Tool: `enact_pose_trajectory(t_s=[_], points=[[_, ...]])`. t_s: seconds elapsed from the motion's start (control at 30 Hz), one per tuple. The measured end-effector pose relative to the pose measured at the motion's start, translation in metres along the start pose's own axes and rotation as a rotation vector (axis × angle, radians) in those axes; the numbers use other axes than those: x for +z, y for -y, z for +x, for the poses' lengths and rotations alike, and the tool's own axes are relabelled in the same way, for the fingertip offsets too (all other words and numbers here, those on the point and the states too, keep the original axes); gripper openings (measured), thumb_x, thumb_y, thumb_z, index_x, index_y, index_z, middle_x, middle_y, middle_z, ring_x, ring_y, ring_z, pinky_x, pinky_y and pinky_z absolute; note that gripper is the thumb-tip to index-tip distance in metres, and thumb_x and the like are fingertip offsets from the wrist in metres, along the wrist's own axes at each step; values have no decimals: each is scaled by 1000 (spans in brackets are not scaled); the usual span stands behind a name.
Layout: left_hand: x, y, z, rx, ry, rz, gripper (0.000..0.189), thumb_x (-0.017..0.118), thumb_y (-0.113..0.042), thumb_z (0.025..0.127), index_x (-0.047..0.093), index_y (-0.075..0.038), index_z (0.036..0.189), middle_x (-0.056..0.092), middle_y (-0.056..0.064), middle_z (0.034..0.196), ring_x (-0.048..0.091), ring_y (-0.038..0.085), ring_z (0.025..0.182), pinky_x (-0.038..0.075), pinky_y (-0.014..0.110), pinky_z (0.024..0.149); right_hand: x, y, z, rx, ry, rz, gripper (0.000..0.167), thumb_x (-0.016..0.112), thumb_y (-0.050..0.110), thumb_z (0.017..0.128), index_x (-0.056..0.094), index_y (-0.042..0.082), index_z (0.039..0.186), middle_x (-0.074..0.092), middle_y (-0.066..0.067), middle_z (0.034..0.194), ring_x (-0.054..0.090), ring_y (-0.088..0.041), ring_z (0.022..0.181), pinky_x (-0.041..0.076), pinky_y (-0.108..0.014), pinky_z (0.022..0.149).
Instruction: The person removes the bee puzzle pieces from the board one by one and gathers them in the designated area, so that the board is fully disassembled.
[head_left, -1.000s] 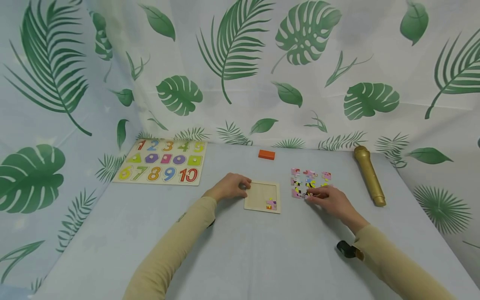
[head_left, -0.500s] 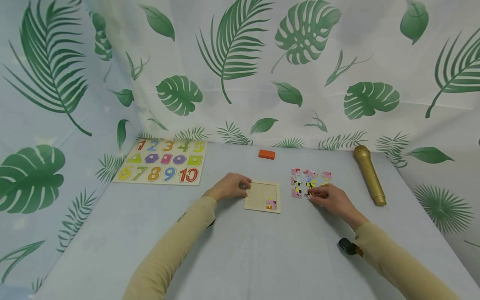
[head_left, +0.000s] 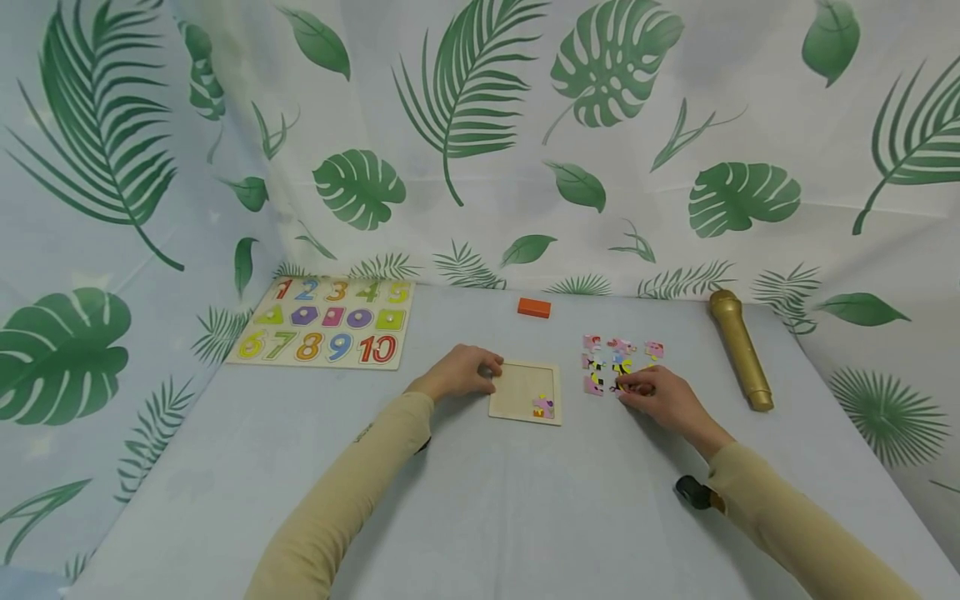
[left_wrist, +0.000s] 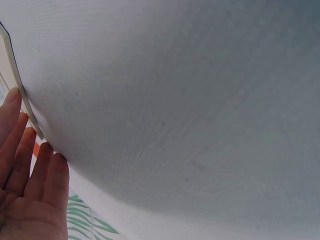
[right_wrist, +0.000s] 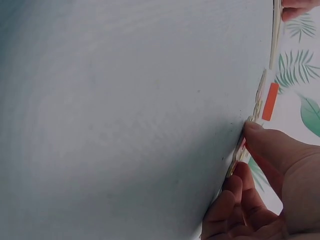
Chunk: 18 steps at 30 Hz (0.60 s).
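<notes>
My left hand (head_left: pixel 461 372) grips the left edge of a square wooden puzzle tray (head_left: pixel 519 403), with the thumb against its side and fingertips at its upper left corner. One pink and yellow jigsaw piece (head_left: pixel 543 407) lies in the tray's lower right corner. To the right, several jigsaw pieces (head_left: pixel 592 362) are laid out in loose rows on the table. Over the lower right of these rows, my right hand (head_left: pixel 663 402) pinches a jigsaw piece (right_wrist: pixel 242 146) between thumb and fingers, low at the tabletop. The fingers hide part of it and some pieces behind.
A number and shape board (head_left: pixel 324 325) lies at the back left. An orange block (head_left: pixel 534 308) sits behind the tray, and a gold microphone (head_left: pixel 738 350) lies at the right. A leaf-print curtain (head_left: pixel 480 225) closes off the back and sides.
My right hand has shifted slightly right, and a gap has opened between the lower left piece and the piece at its fingers. The left hand and tray stay put.
</notes>
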<state>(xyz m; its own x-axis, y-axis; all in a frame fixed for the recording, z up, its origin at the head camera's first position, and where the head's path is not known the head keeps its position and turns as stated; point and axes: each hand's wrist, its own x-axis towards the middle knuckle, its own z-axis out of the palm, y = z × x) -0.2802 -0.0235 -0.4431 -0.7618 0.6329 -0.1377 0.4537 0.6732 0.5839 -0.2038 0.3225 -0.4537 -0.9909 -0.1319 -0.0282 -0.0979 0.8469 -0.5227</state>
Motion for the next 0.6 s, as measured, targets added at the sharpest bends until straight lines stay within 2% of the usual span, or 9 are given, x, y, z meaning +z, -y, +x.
enact_pose_trajectory(t_s=[0.6], points=[[1,0,0,5,-9,-5,29,76,-10,85,71,-5,113,60,4,135,50,22,130,37,36,110,0,0,1,11,1,4,33,72,22,90,70,4,116,59,-13,103,52,-25,89,43,-35,72]])
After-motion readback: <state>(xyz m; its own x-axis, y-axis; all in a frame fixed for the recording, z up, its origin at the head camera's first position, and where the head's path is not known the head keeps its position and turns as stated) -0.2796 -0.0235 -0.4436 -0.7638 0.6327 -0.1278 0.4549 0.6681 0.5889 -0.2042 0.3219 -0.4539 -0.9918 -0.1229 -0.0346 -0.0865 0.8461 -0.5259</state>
